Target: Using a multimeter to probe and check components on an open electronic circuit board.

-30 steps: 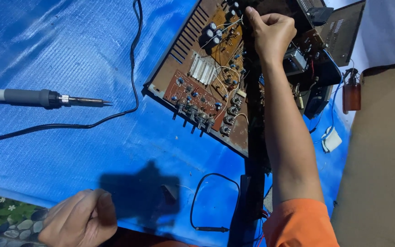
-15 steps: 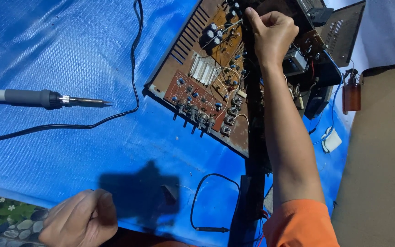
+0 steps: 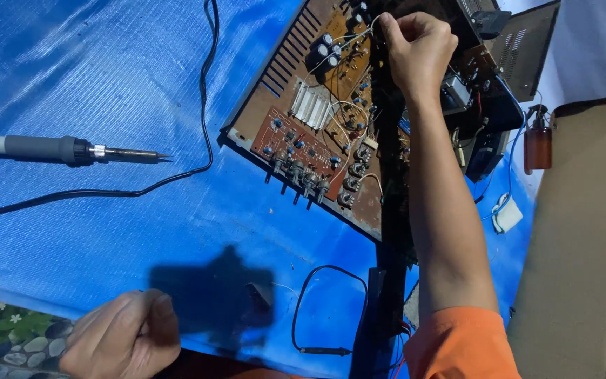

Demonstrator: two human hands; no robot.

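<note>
While the left hand (image 3: 124, 337) is resting curled and empty at the blue table (image 3: 106, 84) edge, the right hand (image 3: 419, 49) is pinching a thin white wire (image 3: 359, 34) above the open amplifier chassis (image 3: 331, 119) (limp, fragile; soldered boards stiff, better gripped by the frame).

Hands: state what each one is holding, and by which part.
The right hand pinches a thin white wire inside the open amplifier chassis, near the wire's upper end. The left hand is a closed fist on the blue sheet; nothing shows in it.
</note>
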